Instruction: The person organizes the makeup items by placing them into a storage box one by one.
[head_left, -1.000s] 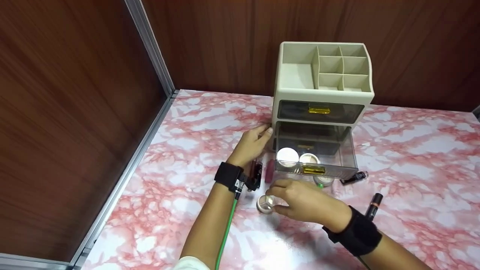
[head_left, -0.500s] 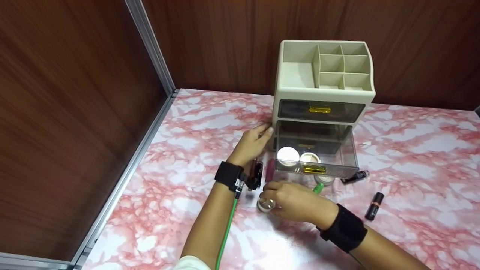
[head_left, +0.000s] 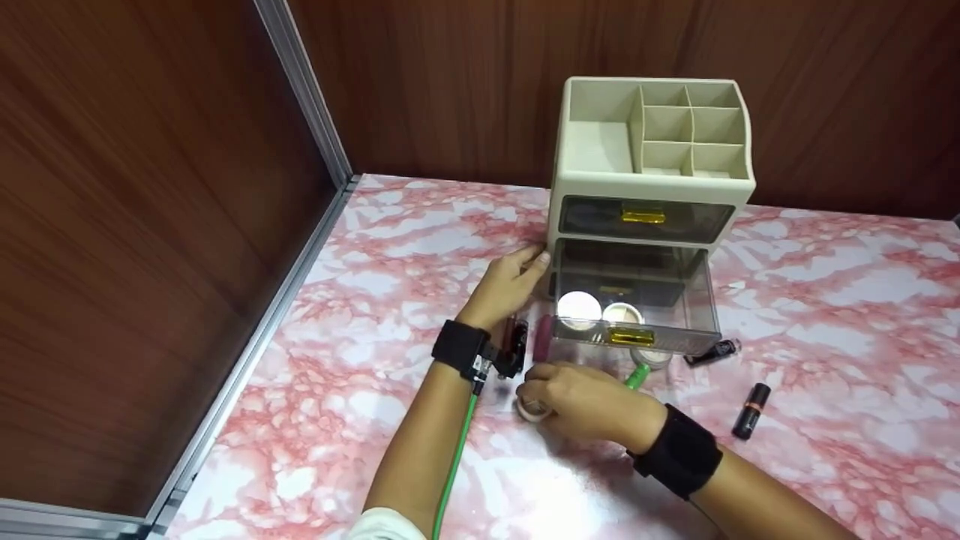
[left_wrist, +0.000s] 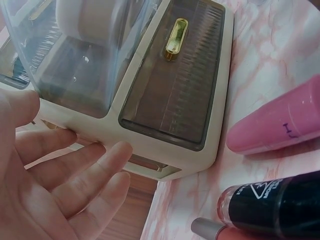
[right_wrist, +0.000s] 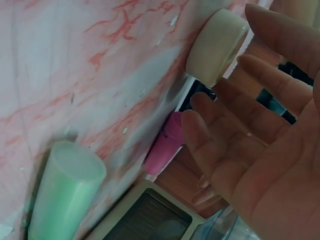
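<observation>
A cream organizer [head_left: 652, 180] stands at the back, its clear lower drawer [head_left: 694, 315] pulled out. Inside the drawer sit a white-lidded jar [head_left: 579, 309] and a cream-rimmed round jar [head_left: 622, 315]. My left hand [head_left: 506, 289] rests against the organizer's left side, fingers extended. In front of the drawer, my right hand [head_left: 581, 397] reaches over a small round jar [head_left: 531, 410] on the table, partly covering it. In the right wrist view, the fingers curve loosely beside that jar [right_wrist: 217, 47], with no firm grip visible.
A pink tube [head_left: 541, 339] and dark bottles [head_left: 516, 345] lie left of the drawer. Near its front are a green tube [head_left: 637, 376] and another jar [head_left: 651, 360]. A black bottle [head_left: 712, 352] and a black lipstick tube [head_left: 751, 411] lie to the right.
My right hand has moved slightly left and closer over the small round jar, covering more of it. The green tube and lipstick tube show more fully. My left hand stays against the organizer.
</observation>
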